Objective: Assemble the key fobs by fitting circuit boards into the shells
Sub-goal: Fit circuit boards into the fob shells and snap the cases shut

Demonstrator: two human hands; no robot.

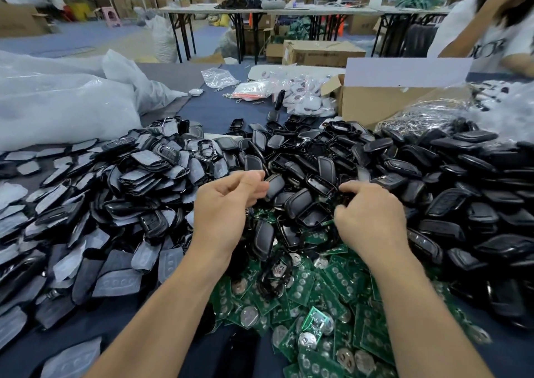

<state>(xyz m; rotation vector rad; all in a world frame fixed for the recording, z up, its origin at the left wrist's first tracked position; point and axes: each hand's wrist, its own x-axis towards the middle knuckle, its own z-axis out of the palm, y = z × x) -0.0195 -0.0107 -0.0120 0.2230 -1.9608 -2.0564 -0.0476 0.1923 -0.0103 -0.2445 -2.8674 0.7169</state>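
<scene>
I see a big table (213,109) with a dark blue cloth, and it is covered in parts. On the far left lie large white bags (57,103). On the far right stands a cardboard box (375,100).

The biggest heap is the black shells (433,175) — it fills the middle and the whole right side. On the left is the grey-film heap (101,192), dark pieces with grey film on them. I cannot tell if those are done fobs or only halves. Close to me, in front, lie the green circuit boards (332,291), all loose. I cannot see one that sits in a shell.

My left hand (228,204) is over the middle of the shells with its fingers curled. It looks to pinch one shell (275,186) by its near edge. My right hand (372,218) is near it, fingers bent down into the heap. Something dark is under them, but I cannot tell if they grip it.

So I think the job is far from done — so many shells and boards are left to pair. For this fob I judge I am at the start: a shell is picked, and no board is in it yet.
</scene>
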